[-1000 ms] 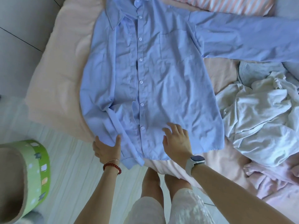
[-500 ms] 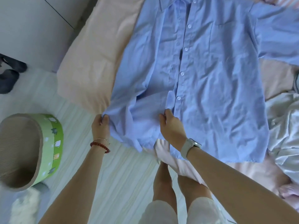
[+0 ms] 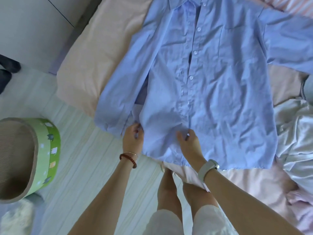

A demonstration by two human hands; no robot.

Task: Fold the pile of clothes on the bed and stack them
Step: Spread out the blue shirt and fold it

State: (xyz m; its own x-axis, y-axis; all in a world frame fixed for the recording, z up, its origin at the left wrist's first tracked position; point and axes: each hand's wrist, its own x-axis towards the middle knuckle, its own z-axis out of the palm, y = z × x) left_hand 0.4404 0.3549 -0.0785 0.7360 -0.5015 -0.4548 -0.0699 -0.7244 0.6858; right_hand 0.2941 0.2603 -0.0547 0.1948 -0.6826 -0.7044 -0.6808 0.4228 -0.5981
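Left hand (image 3: 133, 140), bead bracelet on wrist, grip pinched closed on the hem fold of the light blue button-up cotton shirt (image 3: 211, 92), at the near edge of the bed (image 3: 94, 53). Right hand (image 3: 188, 144), watch on wrist, grip closed on the shirt's lower button placket. Shirt lies front-up, flat across the bed's near left corner, hem hanging slightly past the edge.

Risks, as judged: hem overhangs, so a pull toward the body could drag the shirt onto the floor (image 3: 88, 167). Left sleeve is bunched along the side, so a fold here may trap wrinkles or go crooked. Placket gapes mid-chest, so panels may shift.

Crumpled white fabric heap (image 3: 298, 138) sits by the bed's right edge, garment types unreadable. Shirt's right sleeve is cut off by the frame, collar partly cropped at the far edge. Fingertips under cloth hidden. Striped pink fabric (image 3: 294, 4) at the far right corner unclear.
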